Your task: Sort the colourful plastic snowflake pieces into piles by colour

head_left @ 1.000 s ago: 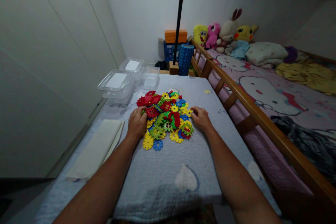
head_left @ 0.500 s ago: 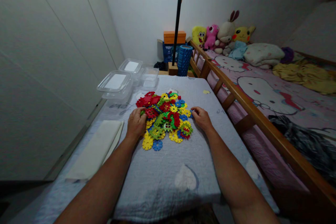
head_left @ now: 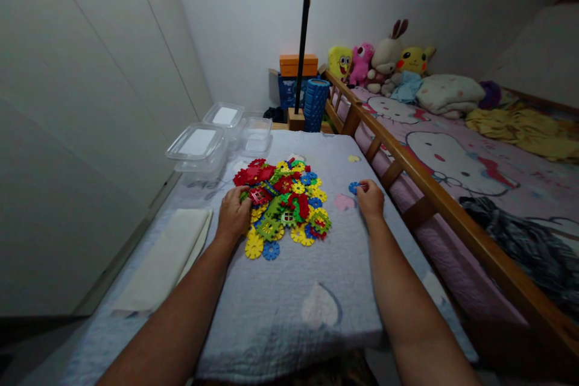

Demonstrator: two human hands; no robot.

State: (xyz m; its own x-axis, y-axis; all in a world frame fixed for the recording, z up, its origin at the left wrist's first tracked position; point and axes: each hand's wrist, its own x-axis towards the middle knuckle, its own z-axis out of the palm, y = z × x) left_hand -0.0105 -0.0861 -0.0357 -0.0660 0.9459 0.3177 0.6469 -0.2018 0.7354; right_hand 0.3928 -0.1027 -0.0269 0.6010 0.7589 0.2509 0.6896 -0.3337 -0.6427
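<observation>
A heap of toothed plastic building pieces (head_left: 274, 208) in red, yellow, green and blue lies on the cloth-covered table. My left hand (head_left: 234, 215) rests against the heap's left edge, fingers bent over it beside a red square piece (head_left: 259, 196) and a green one; its fingertips are partly hidden. Off to the right of the heap, my right hand (head_left: 371, 199) pinches a blue snowflake disc (head_left: 353, 187) between thumb and fingers. A yellow disc (head_left: 254, 247) and another blue disc (head_left: 271, 251) lie at the heap's front edge.
Clear lidded containers (head_left: 197, 142) stand at the table's back left. A folded pale cloth (head_left: 163, 259) lies at the left. A wooden bed rail (head_left: 407, 184) runs along the right side. Behind the table are a black pole (head_left: 303, 30) and a blue foam roller (head_left: 316, 105).
My right hand has moved right, away from the heap, carrying the blue disc from its right edge. My left hand stays at the heap's left side.
</observation>
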